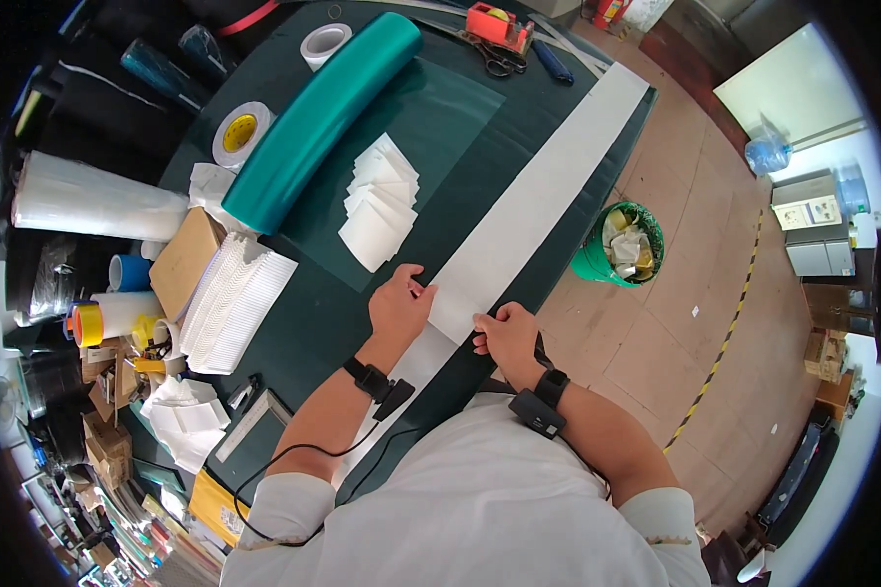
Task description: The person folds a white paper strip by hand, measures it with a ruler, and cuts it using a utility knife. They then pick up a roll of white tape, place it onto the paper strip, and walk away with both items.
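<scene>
Near the wearer, a black cable (264, 468) loops from the left wrist past the near end of a white strip (548, 181); a pull of that arm could drag it over the surface and shift the work. The strip runs along the desk's (315, 311) right edge, from the near edge to the far right corner. Left hand (399, 305): curled, fingertips at the strip's left border; cannot tell whether it grips. Right hand (510, 340): thumb and finger appear to pinch the right border. A step crosses the strip between them; unequal pull would probably skew or crease it there. A slip rightward could carry it over the right edge, toward the green bin (587, 262). Mid-desk, loose white sheets (380, 207) could scatter if the left elbow or sleeve sweeps them. Beyond, the green roll (325, 122) could roll if bumped.
</scene>
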Demonstrator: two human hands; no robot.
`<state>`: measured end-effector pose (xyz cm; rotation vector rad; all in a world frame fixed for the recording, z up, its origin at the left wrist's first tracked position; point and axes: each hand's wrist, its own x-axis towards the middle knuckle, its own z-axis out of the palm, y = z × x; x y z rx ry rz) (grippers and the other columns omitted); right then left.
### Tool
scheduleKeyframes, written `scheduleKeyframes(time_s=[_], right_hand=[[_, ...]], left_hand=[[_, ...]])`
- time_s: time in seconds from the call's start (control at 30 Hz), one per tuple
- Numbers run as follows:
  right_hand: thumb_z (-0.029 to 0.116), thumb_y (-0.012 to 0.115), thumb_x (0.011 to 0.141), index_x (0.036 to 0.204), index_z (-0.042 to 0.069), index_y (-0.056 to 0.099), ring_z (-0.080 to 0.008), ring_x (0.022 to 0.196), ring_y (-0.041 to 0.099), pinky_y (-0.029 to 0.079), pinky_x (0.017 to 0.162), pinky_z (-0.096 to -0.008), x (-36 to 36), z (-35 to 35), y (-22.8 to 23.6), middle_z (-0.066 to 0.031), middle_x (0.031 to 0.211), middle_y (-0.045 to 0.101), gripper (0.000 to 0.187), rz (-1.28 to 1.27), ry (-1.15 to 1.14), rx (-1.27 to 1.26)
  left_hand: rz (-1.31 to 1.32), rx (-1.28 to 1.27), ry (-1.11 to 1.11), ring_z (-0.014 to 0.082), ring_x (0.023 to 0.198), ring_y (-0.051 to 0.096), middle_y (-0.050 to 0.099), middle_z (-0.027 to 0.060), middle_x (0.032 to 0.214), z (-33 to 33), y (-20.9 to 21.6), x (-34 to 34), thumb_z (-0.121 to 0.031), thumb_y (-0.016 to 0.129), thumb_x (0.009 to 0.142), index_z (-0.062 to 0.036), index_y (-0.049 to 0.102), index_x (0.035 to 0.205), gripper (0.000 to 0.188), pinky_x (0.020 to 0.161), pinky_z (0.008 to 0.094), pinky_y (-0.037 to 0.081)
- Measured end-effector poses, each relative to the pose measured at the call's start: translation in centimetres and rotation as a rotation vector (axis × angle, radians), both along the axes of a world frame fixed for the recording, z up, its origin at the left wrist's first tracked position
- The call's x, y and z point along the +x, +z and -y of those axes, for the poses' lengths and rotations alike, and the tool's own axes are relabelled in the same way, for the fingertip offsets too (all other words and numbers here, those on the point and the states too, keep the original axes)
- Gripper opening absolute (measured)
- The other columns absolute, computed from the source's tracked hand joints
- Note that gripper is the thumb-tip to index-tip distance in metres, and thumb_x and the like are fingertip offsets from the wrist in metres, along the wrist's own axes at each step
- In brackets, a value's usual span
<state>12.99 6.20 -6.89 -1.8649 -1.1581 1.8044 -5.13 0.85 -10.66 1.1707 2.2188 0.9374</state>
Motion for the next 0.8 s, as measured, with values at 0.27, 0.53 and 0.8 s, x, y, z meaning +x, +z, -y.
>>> scheduleKeyframes(time_s=[0.27, 0.53, 0.8], right_hand=[[0.005, 0.072, 0.085, 0.076, 0.007, 0.043, -0.0176, 0.056, 0.067, 0.057, 0.047, -0.0303, 0.0, 0.0, 0.2, -0.0124, 0.072, 0.066, 0.030, 0.001, 0.002, -0.003], [0.006, 0.072, 0.084, 0.078, 0.003, 0.048, -0.0190, 0.058, 0.069, 0.058, 0.049, -0.0314, 0.1, -0.1, 0.1, -0.0123, 0.070, 0.065, 0.025, -0.018, 0.007, -0.011], [0.004, 0.071, 0.084, 0.077, 0.002, 0.048, -0.0197, 0.059, 0.070, 0.059, 0.051, -0.0321, 0.0, -0.2, 0.1, -0.0129, 0.071, 0.066, 0.024, -0.030, 0.029, 0.003]], left_hand=[[-0.097, -0.140, -0.015, 0.0231, 0.067, 0.068, 0.068, 0.0056, 0.073, -0.8, 1.2, 0.2, -0.034, 0.080, 0.081, -0.0071, 0.062, 0.109, 0.043, 0.062, 0.0349, 0.052], [-0.249, -0.198, -0.194, 0.0294, 0.068, 0.066, 0.065, 0.0085, 0.074, -1.9, 1.5, -0.4, -0.045, 0.079, 0.081, -0.0061, 0.057, 0.107, 0.051, 0.062, 0.0398, 0.051], [-0.398, -0.189, -0.335, 0.0340, 0.105, 0.063, 0.064, 0.0161, 0.112, 0.1, 2.2, -0.6, -0.050, 0.075, 0.083, -0.0052, 0.055, 0.117, 0.060, 0.084, 0.0439, 0.052]])
